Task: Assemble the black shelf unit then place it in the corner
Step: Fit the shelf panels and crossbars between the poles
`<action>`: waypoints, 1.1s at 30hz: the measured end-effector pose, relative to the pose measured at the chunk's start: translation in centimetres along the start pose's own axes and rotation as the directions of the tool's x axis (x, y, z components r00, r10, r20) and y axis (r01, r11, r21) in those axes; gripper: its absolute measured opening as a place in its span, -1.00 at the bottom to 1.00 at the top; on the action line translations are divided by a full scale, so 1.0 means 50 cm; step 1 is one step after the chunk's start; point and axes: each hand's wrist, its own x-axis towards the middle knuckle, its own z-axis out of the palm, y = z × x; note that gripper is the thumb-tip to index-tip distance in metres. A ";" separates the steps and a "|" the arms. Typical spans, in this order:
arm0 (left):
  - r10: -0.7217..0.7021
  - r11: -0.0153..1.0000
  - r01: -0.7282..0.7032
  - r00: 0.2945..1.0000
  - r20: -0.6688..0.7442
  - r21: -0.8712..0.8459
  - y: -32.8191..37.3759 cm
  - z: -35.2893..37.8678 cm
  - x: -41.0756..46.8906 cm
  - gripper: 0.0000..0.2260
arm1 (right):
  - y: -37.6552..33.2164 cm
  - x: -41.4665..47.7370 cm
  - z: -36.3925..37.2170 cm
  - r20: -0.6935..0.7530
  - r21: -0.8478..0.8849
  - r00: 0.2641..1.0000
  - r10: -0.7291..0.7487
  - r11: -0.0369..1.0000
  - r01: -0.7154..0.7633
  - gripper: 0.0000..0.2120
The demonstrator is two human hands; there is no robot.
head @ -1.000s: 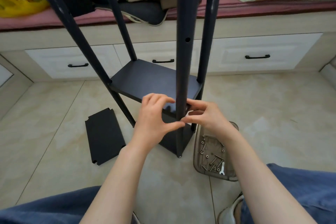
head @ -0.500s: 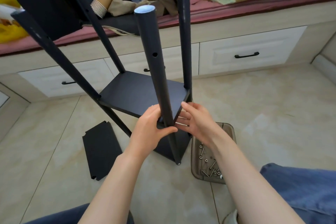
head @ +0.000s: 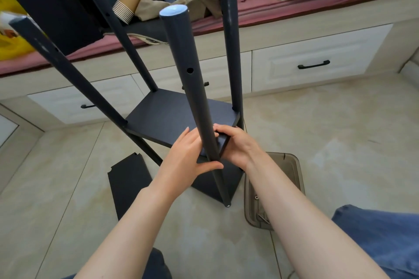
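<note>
Home bedroom: cushioned window seat w/ drawers (tile floor).

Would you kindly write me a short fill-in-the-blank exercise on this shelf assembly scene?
The unit has ___ poles. The loose panel lies ___ of the unit. The left hand holds the nearest pole; the right hand grips the ___.
Missing: four; left; shelf.

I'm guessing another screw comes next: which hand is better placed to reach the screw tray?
Probably the right hand, now holding the shelf board: the tray lies on the floor right beneath its forearm, while the left hand grips the near pole on the other side.
</note>
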 end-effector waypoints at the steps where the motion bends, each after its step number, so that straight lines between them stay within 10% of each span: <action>1: 0.001 1.000 -0.001 1.000 0.014 0.010 -0.001 -0.001 0.001 -0.39 | -0.001 0.001 -0.001 0.023 0.019 1.000 -0.002 1.000 0.001 -0.91; 8: -0.020 1.000 0.020 1.000 -0.011 -0.017 -0.008 0.011 -0.007 -0.38 | -0.003 -0.003 0.007 -0.022 0.004 0.999 0.034 0.999 -0.034 -0.57; 24: -0.082 0.996 0.081 0.996 -0.025 -0.024 0.001 0.019 -0.016 -0.40 | -0.022 -0.087 -0.227 -0.213 -0.423 0.977 -0.006 0.902 -0.086 -0.58; 33: -0.103 0.991 0.099 0.994 -0.037 -0.086 -0.004 0.023 -0.014 -0.45 | 0.120 -0.099 -0.386 -0.643 -0.695 0.765 -0.031 0.443 -0.566 -0.83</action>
